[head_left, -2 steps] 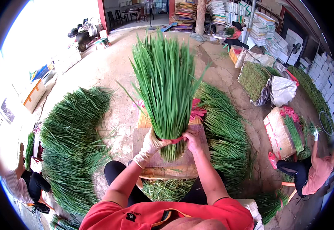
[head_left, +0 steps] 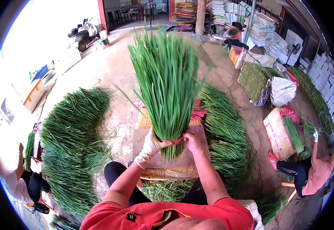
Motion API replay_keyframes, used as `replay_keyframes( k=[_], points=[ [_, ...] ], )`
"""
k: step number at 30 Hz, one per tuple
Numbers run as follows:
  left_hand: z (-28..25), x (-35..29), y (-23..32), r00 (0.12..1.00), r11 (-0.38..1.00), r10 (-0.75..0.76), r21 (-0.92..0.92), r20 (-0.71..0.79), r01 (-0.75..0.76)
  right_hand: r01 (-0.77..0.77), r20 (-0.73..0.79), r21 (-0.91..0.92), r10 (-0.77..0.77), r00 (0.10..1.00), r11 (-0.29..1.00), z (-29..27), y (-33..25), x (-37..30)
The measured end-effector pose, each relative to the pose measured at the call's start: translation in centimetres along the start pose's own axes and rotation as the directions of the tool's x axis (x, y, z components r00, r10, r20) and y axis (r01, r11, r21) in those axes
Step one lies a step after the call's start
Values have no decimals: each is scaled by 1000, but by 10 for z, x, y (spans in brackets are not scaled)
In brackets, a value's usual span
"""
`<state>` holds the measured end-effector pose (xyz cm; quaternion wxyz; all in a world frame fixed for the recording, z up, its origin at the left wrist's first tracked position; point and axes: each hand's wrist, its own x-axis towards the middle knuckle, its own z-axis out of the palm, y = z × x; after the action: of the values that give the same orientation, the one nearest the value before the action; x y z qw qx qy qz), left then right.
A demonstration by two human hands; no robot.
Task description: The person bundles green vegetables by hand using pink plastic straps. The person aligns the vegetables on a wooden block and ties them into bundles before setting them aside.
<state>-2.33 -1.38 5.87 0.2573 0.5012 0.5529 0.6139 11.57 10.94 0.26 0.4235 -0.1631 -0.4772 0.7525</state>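
I see the leaves (head_left: 163, 92) swayed slightly left, seemingly secure, left hand (head_left: 151, 145) clasping them, right hand (head_left: 192, 140) pinching the red band (head_left: 177, 141).

Flr (head_left: 115, 69) is covered L w/ lg. leaf pile (head_left: 71, 149), R w/ 2nd pile (head_left: 226, 138); taped box (head_left: 171, 173) is topped w/ brn board (head_left: 186, 160) & pink strips (head_left: 198, 112).

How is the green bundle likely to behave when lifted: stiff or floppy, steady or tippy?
The bundle will probably sway on top: its long, thin blades fan out. Near the red band it seems firmer, the stems gathered close. With the left hand and right hand both low, it may feel top-heavy.
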Motion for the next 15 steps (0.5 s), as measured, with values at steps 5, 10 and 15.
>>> replay_keyframes(
  k=[5, 10, 15],
  points=[
    [23, -14, -35, 986, 984, -59, -173, -159, 31, -121, -119, -60, 114, 986, 991, -24, 47, -1],
    [14, -11, -109, 979, 907, -196, -370, 51, 200, -78, -240, 119, 105, 965, 990, -44, 86, 7],
    [16, -20, -76, 997, 997, -45, -61, -70, 40, -161, -58, -82, 156, 986, 984, -20, 43, 2]
  ],
)
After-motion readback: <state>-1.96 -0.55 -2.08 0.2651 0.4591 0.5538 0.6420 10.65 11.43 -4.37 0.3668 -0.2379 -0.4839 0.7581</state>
